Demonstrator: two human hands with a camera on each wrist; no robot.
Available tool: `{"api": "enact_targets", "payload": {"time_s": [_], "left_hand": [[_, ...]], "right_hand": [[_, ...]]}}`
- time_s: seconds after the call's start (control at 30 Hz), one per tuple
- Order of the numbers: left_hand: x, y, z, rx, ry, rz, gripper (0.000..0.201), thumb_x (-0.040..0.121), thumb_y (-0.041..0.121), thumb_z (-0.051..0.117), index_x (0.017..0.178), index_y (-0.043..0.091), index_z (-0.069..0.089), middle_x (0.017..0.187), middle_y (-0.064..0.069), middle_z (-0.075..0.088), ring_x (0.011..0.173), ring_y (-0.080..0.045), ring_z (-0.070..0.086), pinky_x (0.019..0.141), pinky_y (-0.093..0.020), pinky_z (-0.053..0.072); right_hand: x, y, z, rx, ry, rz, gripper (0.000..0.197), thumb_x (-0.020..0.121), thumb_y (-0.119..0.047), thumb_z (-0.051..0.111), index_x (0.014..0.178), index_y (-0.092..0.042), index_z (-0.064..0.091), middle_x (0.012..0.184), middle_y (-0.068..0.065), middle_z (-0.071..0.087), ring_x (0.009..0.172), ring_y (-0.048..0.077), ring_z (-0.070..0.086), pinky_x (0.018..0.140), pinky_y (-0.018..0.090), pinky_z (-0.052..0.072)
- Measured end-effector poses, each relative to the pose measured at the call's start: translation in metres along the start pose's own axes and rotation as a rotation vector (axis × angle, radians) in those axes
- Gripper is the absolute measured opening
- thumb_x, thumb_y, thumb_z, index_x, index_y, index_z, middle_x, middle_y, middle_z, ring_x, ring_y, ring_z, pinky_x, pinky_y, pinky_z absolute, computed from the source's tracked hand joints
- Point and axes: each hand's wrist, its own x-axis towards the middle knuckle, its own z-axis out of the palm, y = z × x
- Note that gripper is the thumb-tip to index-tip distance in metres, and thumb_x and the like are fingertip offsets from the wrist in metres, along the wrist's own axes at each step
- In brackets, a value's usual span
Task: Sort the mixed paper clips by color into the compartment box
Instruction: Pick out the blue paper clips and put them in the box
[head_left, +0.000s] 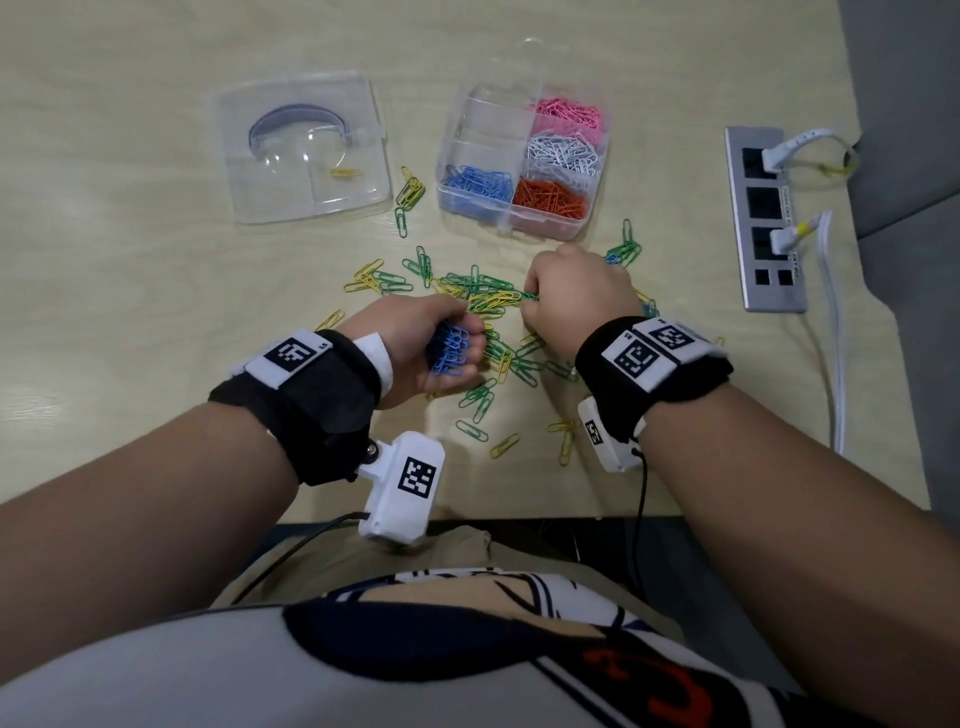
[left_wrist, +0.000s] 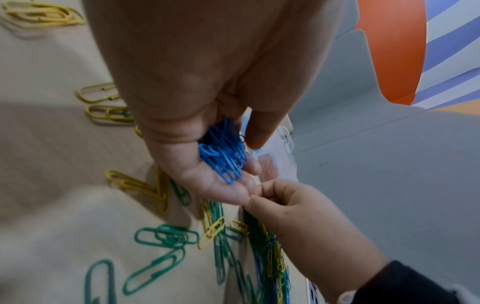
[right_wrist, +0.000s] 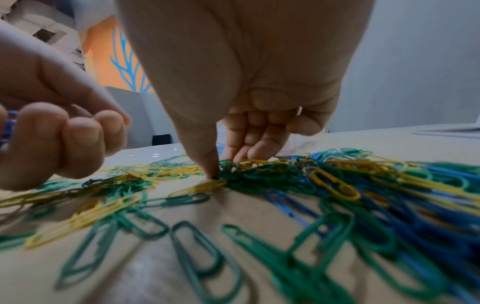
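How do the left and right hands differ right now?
The left hand cups a bunch of blue clips, raised off the table; the right hand holds no bunch, its fingertips down in the loose pile of green and yellow clips. Both wear black wristbands.

Black wristbands (head_left: 322, 395) with white coded tags — white wrist cameras (head_left: 402, 488), black cables.
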Motion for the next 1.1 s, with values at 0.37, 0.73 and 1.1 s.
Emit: {"api": "enact_targets", "payload": {"time_s": [0.37,0.73,1.1], "left_hand": [[0.004,0.009,-0.009,-0.016,0.008,0.023,0.029,0.101,0.025,0.042,0.08,0.011,0.057,0.062,-0.004,0.06,0.05,-0.011,0.057,0.053,-0.021,0.054],[0.005,0.012,-0.003,0.015,0.016,0.03,0.032,0.101,0.027,0.041,0.079,0.01,0.058,0.059,-0.004,0.06,0.05,-0.012,0.057,0.052,-0.02,0.054],[0.005,0.014,0.004,0.008,0.029,0.063,0.042,0.103,0.034,0.034,0.082,0.008,0.061,0.073,-0.008,0.062,0.064,-0.016,0.06,0.058,-0.023,0.056]], "right_hand": [[-0.006,0.022,-0.019,0.354,0.073,0.156,0.021,0.091,-0.021,0.053,0.1,-0.03,0.069,0.094,0.0,0.07,0.088,0.025,0.063,0.082,0.034,0.052],[0.0,0.008,-0.009,0.111,0.05,-0.007,0.016,0.093,-0.03,0.053,0.1,-0.028,0.067,0.108,0.0,0.06,0.101,0.024,0.057,0.091,0.039,0.041],[-0.009,0.007,-0.016,0.267,0.063,-0.069,0.003,0.086,-0.026,0.057,0.087,-0.024,0.058,0.089,-0.005,0.059,0.086,0.02,0.058,0.083,0.037,0.047]]}}
